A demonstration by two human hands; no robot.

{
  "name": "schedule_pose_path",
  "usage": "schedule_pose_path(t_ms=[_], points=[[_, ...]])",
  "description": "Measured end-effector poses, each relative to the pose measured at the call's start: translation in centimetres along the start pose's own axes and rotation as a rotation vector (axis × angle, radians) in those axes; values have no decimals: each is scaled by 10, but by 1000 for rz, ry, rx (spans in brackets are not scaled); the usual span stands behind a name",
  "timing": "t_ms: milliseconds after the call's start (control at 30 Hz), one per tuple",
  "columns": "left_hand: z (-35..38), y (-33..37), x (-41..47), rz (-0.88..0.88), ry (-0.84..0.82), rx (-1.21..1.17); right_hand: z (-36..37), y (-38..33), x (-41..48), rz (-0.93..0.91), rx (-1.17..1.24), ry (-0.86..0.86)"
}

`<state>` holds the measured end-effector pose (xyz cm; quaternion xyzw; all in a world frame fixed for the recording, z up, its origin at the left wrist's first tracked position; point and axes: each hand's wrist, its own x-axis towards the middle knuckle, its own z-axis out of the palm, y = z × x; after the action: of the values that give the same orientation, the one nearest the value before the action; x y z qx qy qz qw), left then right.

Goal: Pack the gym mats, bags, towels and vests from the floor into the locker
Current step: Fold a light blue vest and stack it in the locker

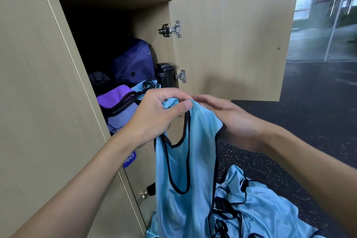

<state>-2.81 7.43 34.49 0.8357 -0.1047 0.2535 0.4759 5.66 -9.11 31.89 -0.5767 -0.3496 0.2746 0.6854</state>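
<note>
A light blue vest (181,164) with black trim hangs in front of the open locker (63,31). My left hand (154,116) grips its bunched shoulder strap at the top. My right hand (231,120) lies with straight fingers against the vest's other shoulder, behind the cloth. Inside the locker sit a dark purple bag (133,62), a lighter purple bag (117,104), a black bottle (165,74) and another blue vest (144,88) tucked at the front. More blue vests (257,205) lie in a heap on the floor below.
The locker door (231,40) stands swung open to the right, its hinges close to my hands. A closed locker with a blue number tag (129,158) and a small knob (143,194) sits below. Dark speckled floor (313,118) stretches to the right.
</note>
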Motion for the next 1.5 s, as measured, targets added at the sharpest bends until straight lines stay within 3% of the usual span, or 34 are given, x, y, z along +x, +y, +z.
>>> schedule_pose_path(t_ms=[267, 433, 567, 733, 900, 1033, 1133, 1333, 1500], points=[[0, 3, -2, -11, -60, 12, -4, 0, -1, -8, -65, -145], [4, 0, -2, -162, 16, -88, -5, 4, 6, -100, -92, 174], [13, -5, -1, -149, -23, 107, -5, 6, 8, -135, -163, 308], [4, -12, 0, -173, 37, 119, -12, 1, 6, -156, -144, 205], [6, -13, 2, -241, 93, -90, -17, -4, 4, -204, -169, 181], [5, -17, 4, -290, 56, -241, -17, -13, -3, -163, -232, 26], [6, -21, 3, -245, 75, -199, -9, -15, -7, -162, -340, -47], [11, -19, 4, -145, 197, -170, 8, 2, -3, -242, -378, 56], [16, -15, 3, -133, 156, -184, 16, 10, 1, -304, -366, 149]])
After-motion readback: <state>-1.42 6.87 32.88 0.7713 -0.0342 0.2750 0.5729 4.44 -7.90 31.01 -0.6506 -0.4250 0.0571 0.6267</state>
